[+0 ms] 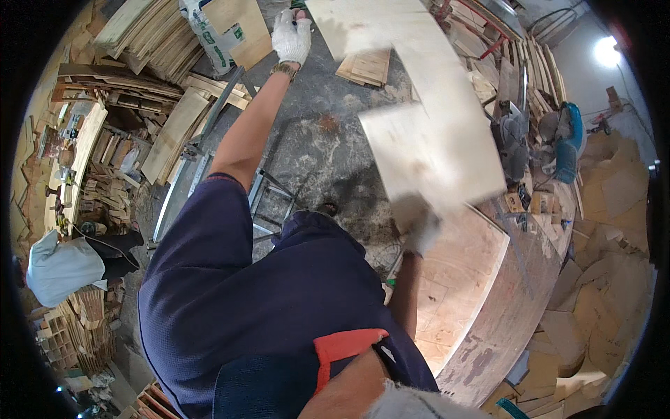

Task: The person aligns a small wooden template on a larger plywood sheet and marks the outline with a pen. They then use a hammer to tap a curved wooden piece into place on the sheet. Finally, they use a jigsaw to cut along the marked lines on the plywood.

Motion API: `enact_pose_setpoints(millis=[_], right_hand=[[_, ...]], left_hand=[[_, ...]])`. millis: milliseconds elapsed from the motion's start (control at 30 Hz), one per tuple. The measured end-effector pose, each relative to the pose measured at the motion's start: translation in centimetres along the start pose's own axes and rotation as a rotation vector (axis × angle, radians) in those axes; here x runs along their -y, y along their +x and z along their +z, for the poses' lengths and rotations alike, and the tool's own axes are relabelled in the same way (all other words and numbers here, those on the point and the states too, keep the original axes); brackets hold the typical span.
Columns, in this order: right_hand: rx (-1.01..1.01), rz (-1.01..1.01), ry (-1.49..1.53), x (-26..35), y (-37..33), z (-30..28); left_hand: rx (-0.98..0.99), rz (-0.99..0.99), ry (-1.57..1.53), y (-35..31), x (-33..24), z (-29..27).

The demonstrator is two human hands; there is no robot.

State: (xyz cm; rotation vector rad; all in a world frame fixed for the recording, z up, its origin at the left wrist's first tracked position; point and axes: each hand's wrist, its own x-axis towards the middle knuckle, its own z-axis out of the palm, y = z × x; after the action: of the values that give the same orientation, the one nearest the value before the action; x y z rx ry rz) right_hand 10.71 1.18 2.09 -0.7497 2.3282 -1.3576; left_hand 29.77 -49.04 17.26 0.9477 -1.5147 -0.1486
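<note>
A pale plywood board (447, 150) with a stepped, notched outline is tilted above the bench on my right, smeared by motion. My right hand (421, 230), in a light glove, is closed at its near edge; blur hides the fingers. Ahead of me, my left arm reaches out, with a watch at the wrist. My left hand (292, 38), in a white knitted glove with bare fingertips, looks open and empty. It is beside a tan flat panel (241, 31) and a short distance from the board's far corner. Under the board lies a larger plywood sheet (464, 279).
A worn bench (502, 307) curves along my right, with a teal power saw (569, 143) farther back. Stacked boards (150, 35) and a metal ladder-like frame (272, 199) are to the left. Another person (66, 269) is at far left. Several offcuts (600, 314) cover the right side.
</note>
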Motion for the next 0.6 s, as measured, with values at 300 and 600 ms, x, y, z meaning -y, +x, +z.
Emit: enact_pose_setpoints(millis=[300,600], right_hand=[[0.490,-0.070,-0.174,5.1,1.8,18.8],[0.209,0.350,-0.078,-5.5,-4.6,6.7]], left_hand=[[0.461,-0.538,0.006,-13.8,6.3,-8.8],[0.931,-0.502,-0.047,-26.9,3.6,-9.4]])
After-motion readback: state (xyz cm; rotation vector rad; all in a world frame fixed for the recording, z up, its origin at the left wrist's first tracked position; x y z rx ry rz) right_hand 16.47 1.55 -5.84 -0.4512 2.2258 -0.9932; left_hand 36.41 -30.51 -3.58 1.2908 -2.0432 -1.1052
